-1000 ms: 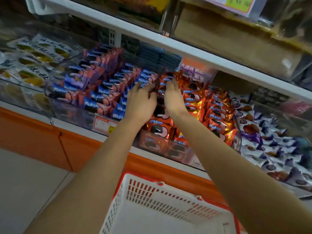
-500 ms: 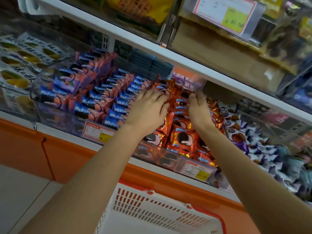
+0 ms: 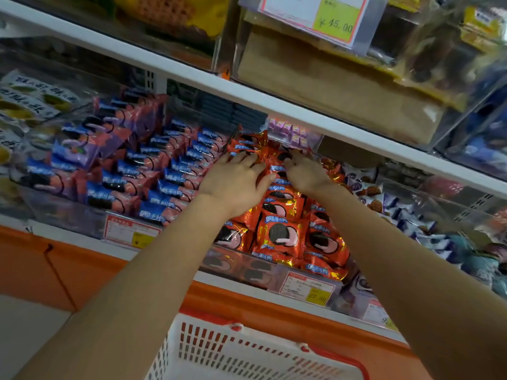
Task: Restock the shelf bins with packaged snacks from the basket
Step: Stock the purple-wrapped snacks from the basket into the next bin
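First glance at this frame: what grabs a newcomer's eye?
The left hand and right hand rest side by side on shiny orange foil snack packets in the middle clear bin. Left of it sit blue-and-pink packets; a white slotted plastic basket stands below.

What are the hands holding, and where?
The left hand lies flat on the orange packets, holding nothing. The right hand curls its fingers over rear packets; grip cannot be told.
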